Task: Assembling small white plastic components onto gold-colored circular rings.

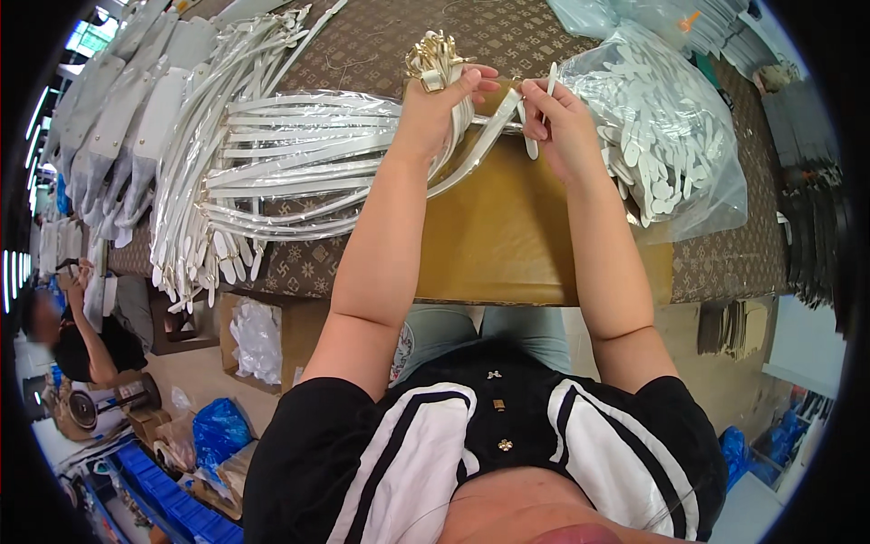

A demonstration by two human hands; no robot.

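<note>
My left hand [444, 104] is closed around a bundle of white straps, whose gold buckles [437, 56] stick up above the thumb. From below that hand, one white strap [485, 145] curves over to my right hand [564, 122]. The right fingers pinch near the strap's end and also hold a small, narrow white tab [532, 136]. How the tab and strap end meet is partly hidden by the fingers. Left of my hands lie many white straps in clear film [299, 136]. A clear plastic bag [671, 136] full of small white tabs sits just right of my right hand.
A brown board [507, 245] lies under my hands on the patterned tablecloth [372, 45]. More loose straps [195, 163] and grey-white pieces [109, 109] are heaped at the left. Below stands a cardboard box [231, 340]. Another person [91, 335] sits at the far left.
</note>
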